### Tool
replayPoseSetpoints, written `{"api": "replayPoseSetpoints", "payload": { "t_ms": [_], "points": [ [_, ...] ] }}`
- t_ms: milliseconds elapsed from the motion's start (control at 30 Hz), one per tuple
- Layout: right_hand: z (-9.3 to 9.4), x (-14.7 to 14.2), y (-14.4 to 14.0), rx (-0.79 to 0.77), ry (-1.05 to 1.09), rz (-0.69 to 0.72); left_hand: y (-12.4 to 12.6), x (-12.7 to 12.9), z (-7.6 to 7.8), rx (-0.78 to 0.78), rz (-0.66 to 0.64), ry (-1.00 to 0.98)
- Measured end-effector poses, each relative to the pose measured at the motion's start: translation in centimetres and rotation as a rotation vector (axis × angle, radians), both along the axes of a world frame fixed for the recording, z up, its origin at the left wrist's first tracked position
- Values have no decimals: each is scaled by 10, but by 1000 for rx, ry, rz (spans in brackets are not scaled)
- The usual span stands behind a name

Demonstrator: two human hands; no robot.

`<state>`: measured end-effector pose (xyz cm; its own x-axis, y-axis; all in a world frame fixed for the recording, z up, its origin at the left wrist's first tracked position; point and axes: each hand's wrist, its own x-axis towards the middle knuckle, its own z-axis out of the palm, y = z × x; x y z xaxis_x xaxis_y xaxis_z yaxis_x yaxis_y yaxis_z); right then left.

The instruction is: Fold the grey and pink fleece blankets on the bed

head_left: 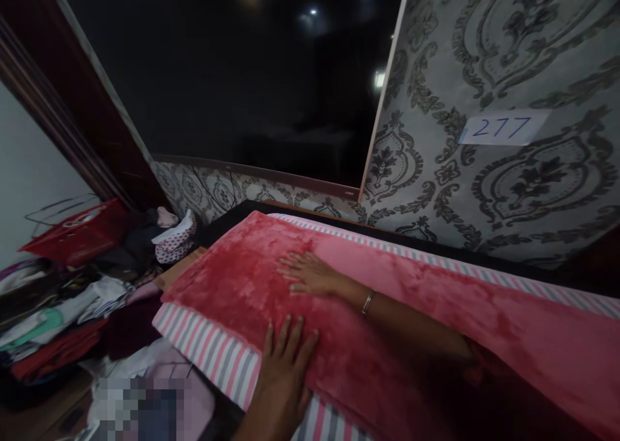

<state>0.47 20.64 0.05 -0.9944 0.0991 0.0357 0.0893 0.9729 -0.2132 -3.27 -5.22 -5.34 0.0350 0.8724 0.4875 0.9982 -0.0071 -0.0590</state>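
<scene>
A red plush blanket lies spread over a cloth with pink, grey and white stripes, whose edge shows along the near and far sides. My left hand rests flat on the blanket near its front edge, fingers spread. Farther in, my right hand also lies flat on the plush, its fingers apart and a thin bangle at the wrist. Neither hand grips anything. Lighter and darker patches mark the pile around both hands.
A large dark television hangs on the patterned wall behind, with a paper marked 277 to its right. On the left are a red bag and piled clothes. A black surface shows behind the blanket.
</scene>
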Motion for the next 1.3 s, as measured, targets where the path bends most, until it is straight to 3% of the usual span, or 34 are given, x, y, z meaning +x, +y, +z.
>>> {"api": "replayPoseSetpoints", "payload": {
  "t_ms": [133, 233, 300, 433, 500, 600, 667, 733, 867, 933, 1000, 1067, 1133, 1200, 1300],
  "points": [
    [7, 8, 51, 28, -94, -406, -5, -3, -17, 51, -21, -44],
    [16, 33, 78, 54, -125, -611, -7, -5, -17, 48, -46, -64],
    [18, 62, 75, 55, -82, -585, -7, -8, -13, 44, -49, -79],
    [18, 143, 23, -77, -38, -264, 3, 4, -9, 81, -83, -84],
    [16, 186, -9, -137, -31, -176, 14, 27, -9, 136, -173, -50],
    [11, 236, -32, -132, -46, -187, 33, 76, -11, 168, -391, 64],
    [6, 254, -21, -77, -54, -237, 44, 104, -13, 142, -511, 134],
    [4, 262, 9, -11, -61, -319, 50, 121, -17, 106, -568, 174],
    [11, 270, 74, 75, -94, -662, 47, 123, -26, 63, -556, 170],
    [18, 285, 86, 87, -97, -804, 44, 121, -27, 48, -526, 146],
    [22, 309, 76, 61, -65, -771, 45, 129, -21, 42, -486, 143],
    [20, 338, 48, 18, -7, -604, 52, 148, -10, 29, -522, 170],
    [13, 369, 17, -26, 28, -456, 64, 177, 1, 10, -659, 204],
    [4, 395, -2, -53, 26, -408, 76, 206, 10, -33, -791, 238],
    [-4, 420, 11, -49, 4, -460, 86, 235, 15, -61, -867, 267]
  ]
}}
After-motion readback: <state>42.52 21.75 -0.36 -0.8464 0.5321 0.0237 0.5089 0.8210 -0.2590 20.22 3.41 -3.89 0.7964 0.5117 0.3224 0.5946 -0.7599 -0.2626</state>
